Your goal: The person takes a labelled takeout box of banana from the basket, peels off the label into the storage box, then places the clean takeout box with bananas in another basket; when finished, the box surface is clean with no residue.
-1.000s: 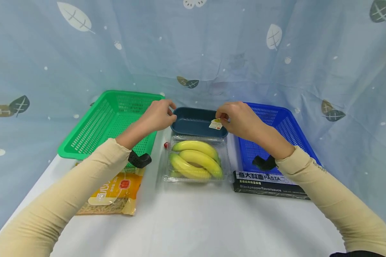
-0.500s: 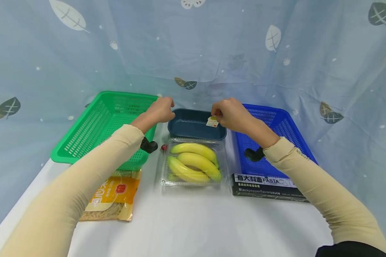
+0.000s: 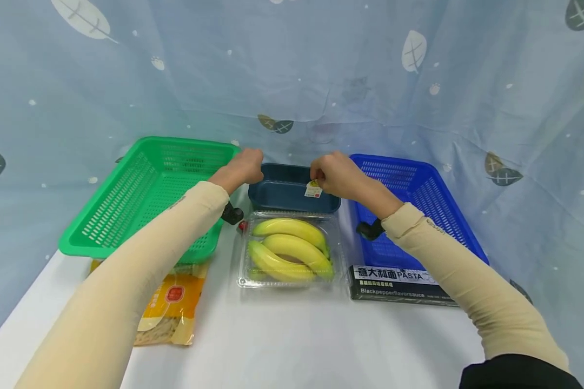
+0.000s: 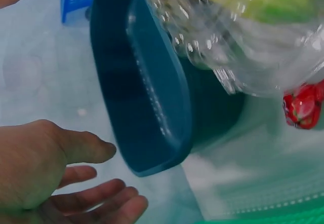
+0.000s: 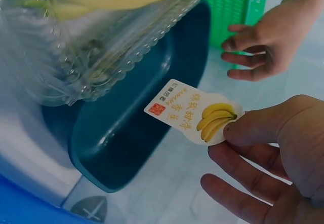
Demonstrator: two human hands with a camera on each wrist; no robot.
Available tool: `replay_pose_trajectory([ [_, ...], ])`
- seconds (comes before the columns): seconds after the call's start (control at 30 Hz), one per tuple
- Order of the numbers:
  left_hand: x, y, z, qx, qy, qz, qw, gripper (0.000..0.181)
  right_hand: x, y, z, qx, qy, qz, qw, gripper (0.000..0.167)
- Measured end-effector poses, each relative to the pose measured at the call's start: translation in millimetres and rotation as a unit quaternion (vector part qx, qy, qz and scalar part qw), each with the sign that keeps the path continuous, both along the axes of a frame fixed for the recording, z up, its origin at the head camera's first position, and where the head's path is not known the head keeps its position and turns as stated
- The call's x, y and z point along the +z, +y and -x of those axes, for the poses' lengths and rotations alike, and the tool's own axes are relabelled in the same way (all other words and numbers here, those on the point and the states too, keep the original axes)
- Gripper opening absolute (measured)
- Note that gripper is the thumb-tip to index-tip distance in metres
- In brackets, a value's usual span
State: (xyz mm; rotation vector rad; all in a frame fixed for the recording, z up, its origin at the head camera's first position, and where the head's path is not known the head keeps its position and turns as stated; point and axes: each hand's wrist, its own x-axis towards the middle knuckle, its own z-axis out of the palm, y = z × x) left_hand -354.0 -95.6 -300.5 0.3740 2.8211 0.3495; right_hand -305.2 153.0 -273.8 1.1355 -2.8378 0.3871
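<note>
Between thumb and fingertips my right hand (image 3: 338, 174) pinches a small white card (image 5: 195, 113) printed with bananas, held over the right part of a dark blue tray (image 3: 292, 201). My left hand (image 3: 243, 166) hovers by the tray's left end, holding nothing; the left wrist view shows its fingers (image 4: 86, 196) relaxed and apart from the tray wall. In front of the tray sits a clear plastic clamshell box (image 3: 339, 254) with several bananas (image 3: 297, 248) inside. The tray shows nothing in it.
A green basket (image 3: 146, 183) stands at left, with an orange food bag (image 3: 175, 302) before it. At right are a blue basket (image 3: 433, 210) and a black pasta box (image 3: 399, 289). A small red wrapped item (image 4: 304, 105) lies beside the clamshell.
The head view has shifted slightly. The right hand keeps pinching the card over the tray, and the left hand stays near the tray's left end, its back now turned more to the head camera.
</note>
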Motion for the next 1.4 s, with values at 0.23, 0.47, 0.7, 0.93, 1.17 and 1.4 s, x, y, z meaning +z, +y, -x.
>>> replay_pose_trajectory([
  [0.23, -7.9, -9.4, 7.8, 0.006, -0.033, 0.014, 0.9993, 0.043, -14.4, -11, 19.3, 0.009, -0.017, -0.028, 0.9994, 0.021],
  [0.47, -9.7, -9.1, 12.1, 0.018, -0.038, 0.016, 0.9990, 0.028, -28.2, -19, 48.2, 0.014, -0.041, -0.059, 0.9973, 0.018],
  [0.7, -5.7, -2.9, 21.2, 0.030, -0.028, 0.010, 0.9991, 0.030, -38.7, -26, 78.7, -0.004, -0.087, -0.091, 0.9921, 0.016],
  [0.93, -10.1, -3.0, 30.6, 0.044, -0.045, 0.015, 0.9979, 0.044, -54.3, -34, 96.4, -0.050, -0.094, -0.132, 0.9855, 0.011],
  [1.17, -16.5, -1.2, 34.4, 0.048, -0.050, 0.005, 0.9976, 0.033, -68.6, -35, 105.6, -0.054, -0.079, -0.164, 0.9818, 0.005],
  [1.4, -20.0, 1.1, 35.0, 0.050, -0.058, -0.006, 0.9970, 0.038, -83.7, -30, 115.2, -0.039, -0.047, -0.200, 0.9780, 0.008],
])
